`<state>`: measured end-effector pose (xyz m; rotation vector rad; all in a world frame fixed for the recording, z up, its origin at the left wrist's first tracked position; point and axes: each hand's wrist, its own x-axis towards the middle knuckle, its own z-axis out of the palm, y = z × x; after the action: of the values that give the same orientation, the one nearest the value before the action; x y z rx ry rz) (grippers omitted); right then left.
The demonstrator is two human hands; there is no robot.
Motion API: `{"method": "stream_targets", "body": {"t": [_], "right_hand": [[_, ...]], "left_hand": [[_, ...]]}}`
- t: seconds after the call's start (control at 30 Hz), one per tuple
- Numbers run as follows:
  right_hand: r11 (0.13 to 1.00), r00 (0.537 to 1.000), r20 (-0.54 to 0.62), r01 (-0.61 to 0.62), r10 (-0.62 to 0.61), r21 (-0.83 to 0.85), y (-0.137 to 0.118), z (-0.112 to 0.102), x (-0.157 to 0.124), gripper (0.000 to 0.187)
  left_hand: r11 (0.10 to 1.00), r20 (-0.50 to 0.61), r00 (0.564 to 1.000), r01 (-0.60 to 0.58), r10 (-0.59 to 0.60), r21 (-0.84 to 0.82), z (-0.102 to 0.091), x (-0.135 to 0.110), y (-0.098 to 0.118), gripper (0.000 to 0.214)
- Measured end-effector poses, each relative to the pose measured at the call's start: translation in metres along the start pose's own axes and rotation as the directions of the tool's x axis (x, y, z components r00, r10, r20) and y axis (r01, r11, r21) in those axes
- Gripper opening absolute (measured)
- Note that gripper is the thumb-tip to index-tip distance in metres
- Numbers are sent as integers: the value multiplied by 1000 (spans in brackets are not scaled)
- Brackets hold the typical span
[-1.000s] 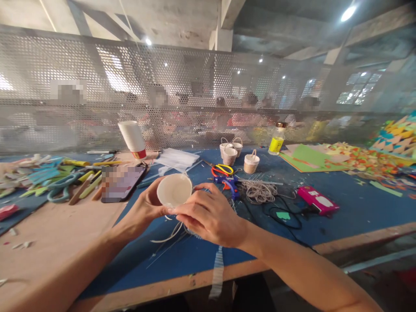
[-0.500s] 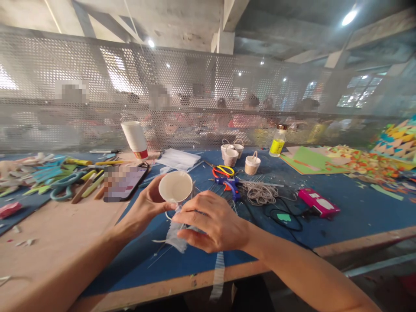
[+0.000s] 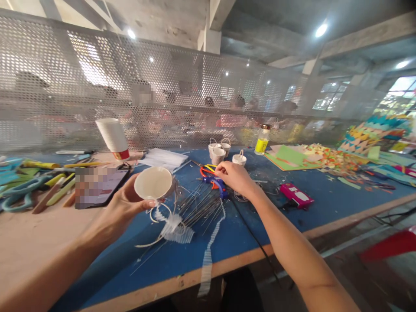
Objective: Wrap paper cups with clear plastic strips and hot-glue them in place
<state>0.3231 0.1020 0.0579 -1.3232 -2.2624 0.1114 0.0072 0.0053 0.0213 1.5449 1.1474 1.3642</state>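
My left hand [image 3: 128,195] is wrapped round a white paper cup [image 3: 153,184], its open mouth tilted toward me. A thin pale cord loop and white ribbed strip material [image 3: 177,229] hang below the cup onto the blue table top. My right hand [image 3: 235,177] is stretched forward, fingers curled together beside the red and yellow handled pliers [image 3: 208,169]. Whether anything is between those fingertips is hidden. Just below it lies a blue glue gun [image 3: 218,185] with an orange trigger. Several thin wires [image 3: 198,208] lie spread between the hands.
Small handled cups [image 3: 218,154] stand behind the glue gun, near a bottle with a yellow label [image 3: 261,141]. A pink box [image 3: 296,196] with a black cable lies at right. A phone [image 3: 104,186], blue scissors [image 3: 24,195] and stacked paper cups [image 3: 113,138] are at left.
My right hand has left the cup and moved forward and right to the pliers and glue gun. My left hand keeps hold of the cup. The view has turned rightward.
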Motion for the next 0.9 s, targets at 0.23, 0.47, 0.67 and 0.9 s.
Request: {"method": "stream_targets", "body": {"t": [0.23,0.47,0.67,0.9], "right_hand": [[957,972,180,-97,150,-272,3,12,-3,37],[918,944,209,-168,255,-360,8,26,-1,53],[924,919,258,-208,297,-322,14,23,3,52],[974,922,313,-207,227,-97,24,4,0,50]], "left_hand": [[1000,-4,1000,5,-5,-29,-4,2,-5,80],[999,11,1000,-6,7,-41,-4,0,-2,80],[995,4,1000,13,-13,-95,-7,2,-9,90],[994,-65,998,-7,0,-109,-20,-4,-10,93]]}}
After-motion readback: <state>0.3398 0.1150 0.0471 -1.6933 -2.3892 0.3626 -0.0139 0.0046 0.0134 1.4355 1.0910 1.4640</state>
